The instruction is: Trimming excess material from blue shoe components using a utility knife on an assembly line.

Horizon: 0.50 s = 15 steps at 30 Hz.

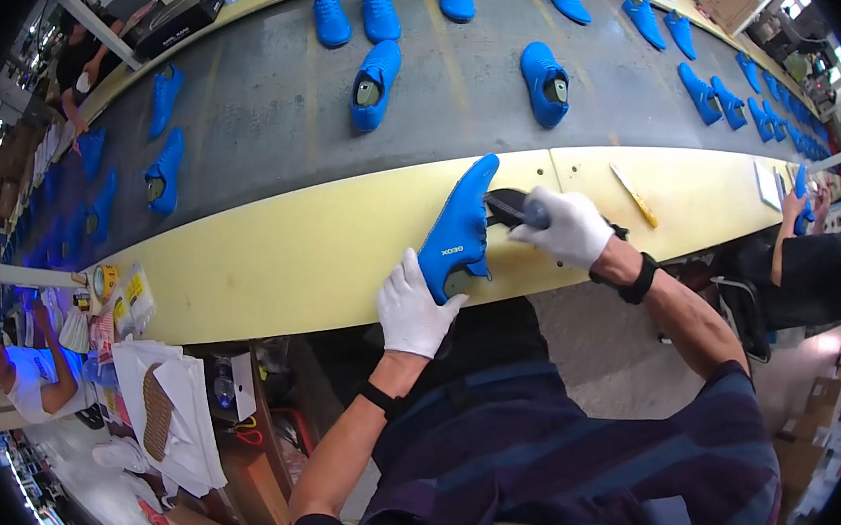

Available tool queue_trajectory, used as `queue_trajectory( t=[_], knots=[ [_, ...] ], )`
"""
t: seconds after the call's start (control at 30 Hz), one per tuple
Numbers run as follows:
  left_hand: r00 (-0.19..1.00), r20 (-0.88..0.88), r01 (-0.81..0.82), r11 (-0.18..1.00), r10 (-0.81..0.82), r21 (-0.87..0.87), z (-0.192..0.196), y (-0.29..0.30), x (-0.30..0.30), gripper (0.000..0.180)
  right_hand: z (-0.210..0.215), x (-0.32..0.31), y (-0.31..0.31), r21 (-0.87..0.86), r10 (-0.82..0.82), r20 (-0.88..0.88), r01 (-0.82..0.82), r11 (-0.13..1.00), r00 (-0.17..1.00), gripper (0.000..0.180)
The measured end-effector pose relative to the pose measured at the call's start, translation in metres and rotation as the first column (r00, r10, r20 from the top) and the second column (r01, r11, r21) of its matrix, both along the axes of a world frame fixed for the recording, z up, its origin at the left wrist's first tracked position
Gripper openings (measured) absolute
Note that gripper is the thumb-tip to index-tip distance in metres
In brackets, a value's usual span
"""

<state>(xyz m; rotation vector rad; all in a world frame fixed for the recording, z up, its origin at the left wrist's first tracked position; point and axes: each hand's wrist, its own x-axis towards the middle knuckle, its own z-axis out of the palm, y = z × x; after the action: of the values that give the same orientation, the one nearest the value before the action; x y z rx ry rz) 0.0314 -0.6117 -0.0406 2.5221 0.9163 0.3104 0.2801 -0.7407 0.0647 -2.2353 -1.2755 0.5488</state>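
Across from a grey conveyor belt [254,108] dotted with matching sneakers [382,62], look over the near edge of a pale yellow surface [291,261] for the blue sneaker [454,220], tilted with toe pointing away and heel toward the body; impossible to tell whether touching the surface.

Likely light, with a soft, flexible upper and a firmer heel; probably hard to break but easy to smudge, perhaps slightly slippery under gloves. Best taken by the heel, as with the white-gloved left grip [415,307], wrapped around the back with thumb near the opening, leaving toe and side free.

Vivid blue nearly all over, slim, tapering to a rounded toe, with pale lettering on the side and a grey-green insole [457,283] inside. Just beside, in the white-gloved right grip [571,231], curled closed, see a handled tool [537,213], too blurred to name. Farther right, note a yellow-handled knife [634,194].
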Motion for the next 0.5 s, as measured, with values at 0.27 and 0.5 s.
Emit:
queue_trajectory(
  t=[0.27, 0.5],
  knots=[
    [0.999, -0.017, -0.053, 0.997, 0.052, -0.055, -0.007, -0.007, 0.006, 0.107, -0.009, -0.029, 0.051, 0.0, 0.227, 0.101, -0.228, 0.974, 0.969, 0.047],
    [0.993, -0.093, 0.028, 0.924, -0.068, -0.381, 0.032, 0.03, 0.014, 0.077, 0.021, 0.032, -0.011, -0.297, -0.031, 0.085, 0.055, 0.953, 0.996, 0.053]
  ],
)
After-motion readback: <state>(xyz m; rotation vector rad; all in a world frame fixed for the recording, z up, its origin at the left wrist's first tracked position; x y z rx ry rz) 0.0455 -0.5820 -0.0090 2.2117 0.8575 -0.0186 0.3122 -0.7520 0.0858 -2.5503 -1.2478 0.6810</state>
